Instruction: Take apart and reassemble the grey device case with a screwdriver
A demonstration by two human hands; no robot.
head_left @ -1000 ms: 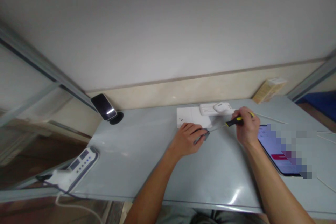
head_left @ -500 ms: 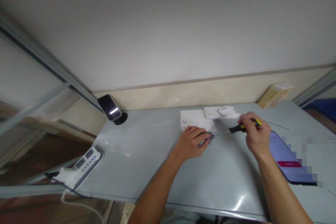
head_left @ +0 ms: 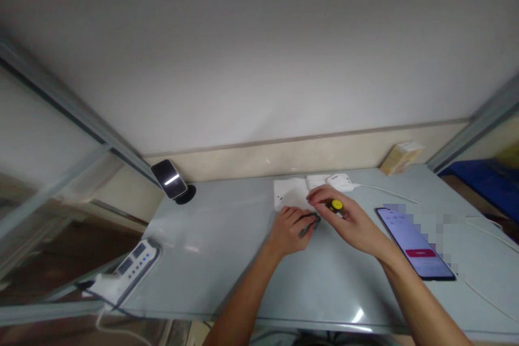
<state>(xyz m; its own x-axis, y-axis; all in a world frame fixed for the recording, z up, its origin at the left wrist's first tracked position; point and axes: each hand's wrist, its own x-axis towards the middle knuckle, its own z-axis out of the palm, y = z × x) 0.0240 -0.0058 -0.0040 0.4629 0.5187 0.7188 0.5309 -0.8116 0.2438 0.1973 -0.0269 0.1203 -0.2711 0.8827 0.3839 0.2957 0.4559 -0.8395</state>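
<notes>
My left hand (head_left: pixel 290 231) rests on the table with its fingers closed round a small dark grey part (head_left: pixel 310 224), whose kind I cannot make out. Close beside it on the right, my right hand (head_left: pixel 344 221) holds a screwdriver (head_left: pixel 336 205) with a black and yellow handle. The yellow handle end faces me, and the shaft is hidden behind the hand. Just beyond both hands lies a white sheet of paper (head_left: pixel 288 190), with several tiny dark pieces (head_left: pixel 279 198), perhaps screws, on it.
A white power strip (head_left: pixel 316 181) with a plugged-in white charger (head_left: pixel 339 181) lies behind the hands. At right is a lit phone (head_left: pixel 417 246); a yellowish box (head_left: pixel 402 157) stands by the wall. Leftward are a device on a stand (head_left: pixel 169 178) and a white socket unit (head_left: pixel 132 270).
My right hand has moved left to the part in my left hand, turning the screwdriver so its handle end faces me. My left hand keeps its hold. The view has shifted slightly.
</notes>
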